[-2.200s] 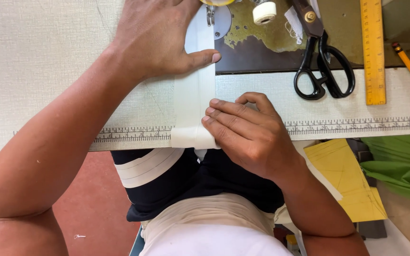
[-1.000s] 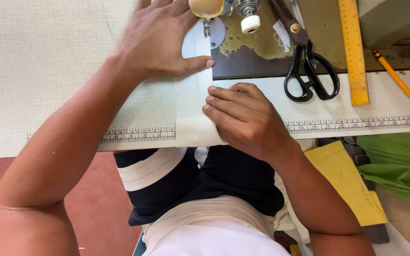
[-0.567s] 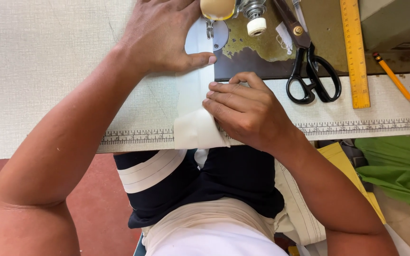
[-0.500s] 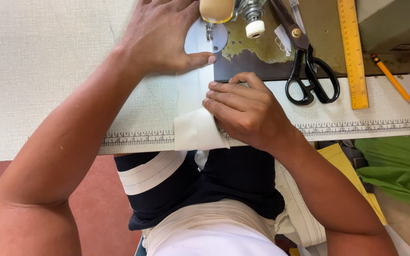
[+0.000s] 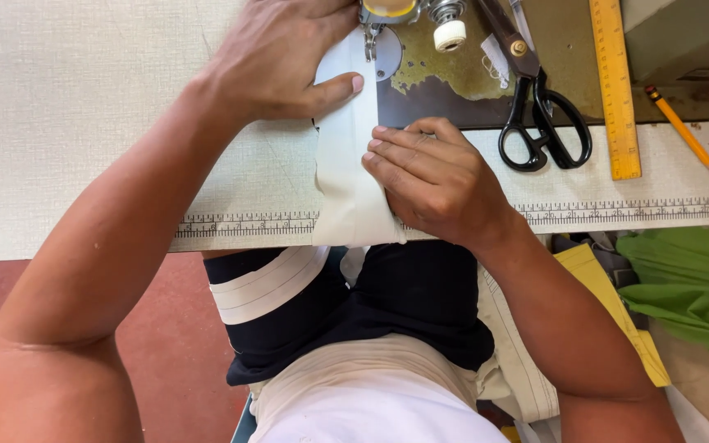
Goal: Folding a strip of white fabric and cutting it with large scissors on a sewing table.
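Feeding strip (image 5: 346, 176) under needle (image 5: 368, 45): your left hand (image 5: 276, 61) flat, right hand (image 5: 428, 176) fingertips pinning. Next: keep edge straight.

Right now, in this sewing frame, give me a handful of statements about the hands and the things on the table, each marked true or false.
1. The left hand lies flat on the white fabric strip. True.
2. The right hand holds the scissors. False: the black-handled scissors lie untouched on the table, and the hand presses the strip's right edge.
3. The strip hangs over the table's near edge. True.
4. The yellow ruler lies left of the scissors. False: it lies to their right.
5. A pencil lies right of the ruler. True.
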